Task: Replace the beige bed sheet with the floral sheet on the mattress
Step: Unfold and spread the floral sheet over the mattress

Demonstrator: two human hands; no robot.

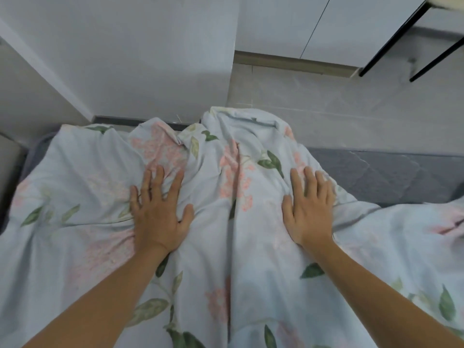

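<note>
Head view — steeply downward, close over bed

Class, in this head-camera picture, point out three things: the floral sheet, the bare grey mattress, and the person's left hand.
floral sheet (226, 259): head view, on the flat pale cloth between the forearms.
grey mattress (376, 177): head view, on its uncovered top at right.
left hand (158, 209): head view, on the back of the hand.

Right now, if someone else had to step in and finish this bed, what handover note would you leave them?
Left hand: open, flat on the floral sheet.
Right hand: open, flat on the same sheet.
Floral sheet: lying on the bed, bunched and creased, its far edge heaped near the wall.
Grey mattress: bare on the right side.
Beige sheet: not in view.
Done: floral sheet is laid on.
Left: spread it over the bare part, smooth the folds, tuck the edges.
</note>
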